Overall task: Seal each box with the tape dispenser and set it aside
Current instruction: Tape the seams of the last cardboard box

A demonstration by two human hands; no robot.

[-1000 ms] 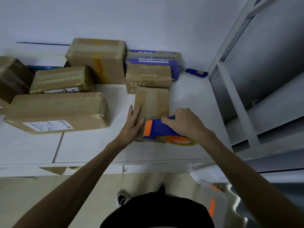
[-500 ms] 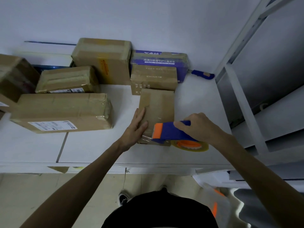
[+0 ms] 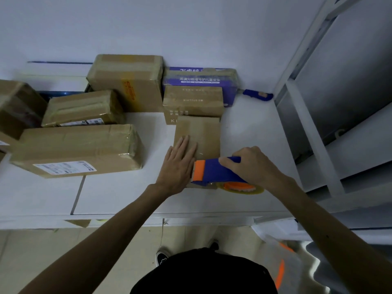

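Left hand (image 3: 177, 166), fingers straight, presses the small brown cardboard box (image 3: 198, 138); right hand (image 3: 253, 164) grips the blue-and-orange tape dispenser (image 3: 214, 171) at the box's near edge. Uneven pulling could wrinkle the tape.

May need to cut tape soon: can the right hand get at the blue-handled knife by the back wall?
Likely yes: only bare table lies between the right hand and the knife. But that hand grips the tape dispenser, so it would have to set that down first.
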